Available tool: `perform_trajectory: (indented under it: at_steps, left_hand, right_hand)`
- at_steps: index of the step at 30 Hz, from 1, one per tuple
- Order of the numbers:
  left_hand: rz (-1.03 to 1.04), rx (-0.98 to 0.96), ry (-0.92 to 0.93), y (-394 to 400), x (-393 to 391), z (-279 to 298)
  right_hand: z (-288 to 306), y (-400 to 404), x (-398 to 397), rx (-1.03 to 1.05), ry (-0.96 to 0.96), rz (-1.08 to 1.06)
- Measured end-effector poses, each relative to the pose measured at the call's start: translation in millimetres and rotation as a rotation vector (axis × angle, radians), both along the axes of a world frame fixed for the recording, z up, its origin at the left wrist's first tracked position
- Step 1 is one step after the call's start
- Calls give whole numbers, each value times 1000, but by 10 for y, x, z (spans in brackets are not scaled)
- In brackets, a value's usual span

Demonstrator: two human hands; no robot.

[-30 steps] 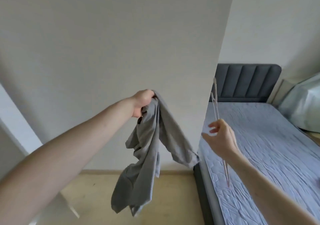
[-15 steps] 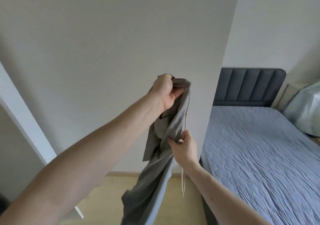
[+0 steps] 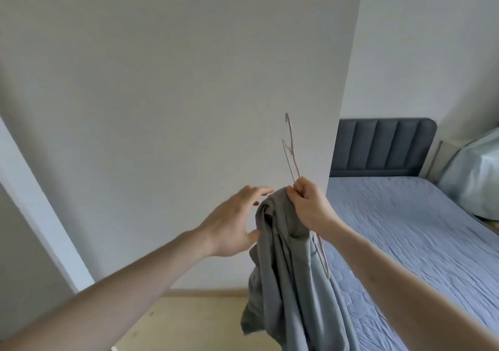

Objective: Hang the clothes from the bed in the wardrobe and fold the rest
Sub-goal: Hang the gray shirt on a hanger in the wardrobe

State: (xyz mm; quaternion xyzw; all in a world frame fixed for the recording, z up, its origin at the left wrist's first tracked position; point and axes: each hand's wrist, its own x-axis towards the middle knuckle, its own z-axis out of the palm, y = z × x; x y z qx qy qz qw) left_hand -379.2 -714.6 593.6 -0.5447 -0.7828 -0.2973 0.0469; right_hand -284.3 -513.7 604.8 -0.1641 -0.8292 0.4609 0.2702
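Here I have both hands raised in front of the white panel (image 3: 175, 107), well above the floor (image 3: 194, 321). My right hand (image 3: 310, 207) is closed around the hanger (image 3: 291, 156) and a bunch of the grey garment (image 3: 286, 264) together; the hanger's hook points up past my knuckles, and its lower end pokes out below my wrist, beside the cloth. My left hand (image 3: 235, 223) is open, fingers (image 3: 260, 191) spread, just beside the bunched top of the garment, with the thumb touching the fabric. The garment hangs down from my right hand in loose folds, off the bed (image 3: 405, 229), which lies to the right with its dark headboard (image 3: 383, 148) against the far wall.
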Motion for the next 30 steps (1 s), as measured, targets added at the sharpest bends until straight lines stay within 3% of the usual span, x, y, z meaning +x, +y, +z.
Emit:
perform_trajectory:
  at_steps: [2,6,11,15,20,23,30]
  left_hand:
    - [-19,-50,167,11,34,-54]
    - [54,109,107,67,47,2]
    - [12,69,109,186,37,88]
    - [-5,37,-132,262,65,186]
    - [165,75,-371,270,-66,354]
    - [90,105,-615,269,-62,486]
    - [-72,-53,-857,172,-19,768]
  right_hand:
    - [38,1,-19,-15,-23,17]
    - [39,19,-30,-114,-78,61]
    - [-4,85,78,-177,-165,144]
    - [76,112,201,-156,-176,129]
    - [5,-15,494,-127,-110,52]
    - [-191,-215,496,-168,-172,176]
    - [-421,-301,153,-254,-125,145]
